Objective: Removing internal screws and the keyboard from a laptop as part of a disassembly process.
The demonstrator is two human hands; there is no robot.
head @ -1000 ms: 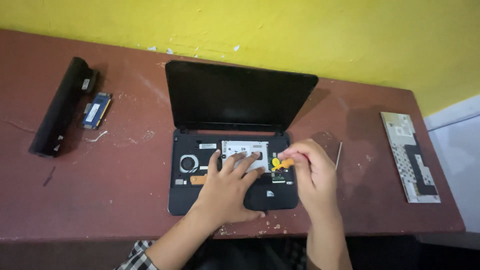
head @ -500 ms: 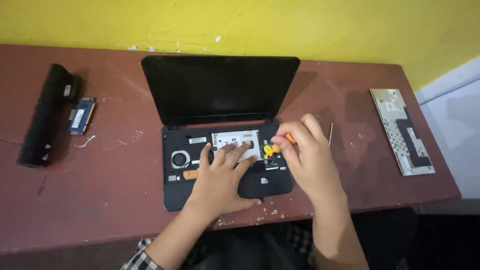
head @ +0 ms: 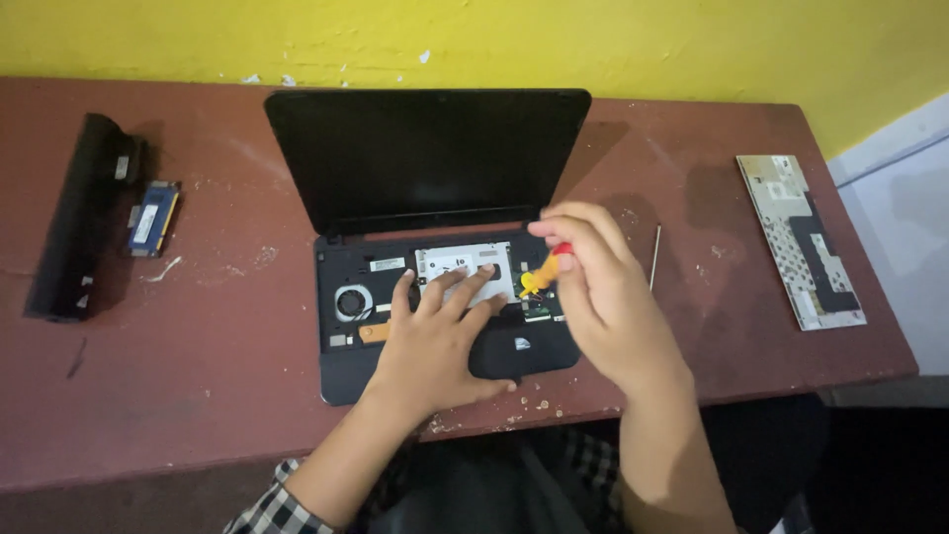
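A small black laptop (head: pixel 425 168) stands open on the brown table, its keyboard taken off so the inner parts show. My left hand (head: pixel 435 336) lies flat on the laptop's base, fingers spread over a silver metal plate (head: pixel 445 262). My right hand (head: pixel 603 297) is closed around a small orange and red screwdriver (head: pixel 542 275), whose tip points down at the base just right of the silver plate. A round fan (head: pixel 352 301) shows at the left of the base.
A long black battery (head: pixel 79 213) and a blue memory module (head: pixel 153 218) lie at the far left. The removed keyboard (head: pixel 799 237) lies face down at the right edge. A thin metal rod (head: pixel 653 257) rests right of the laptop. Yellow wall behind.
My right hand has lifted and turned with the screwdriver over the right side of the base. The left hand stays pressed on the base. The camera view has shifted slightly.
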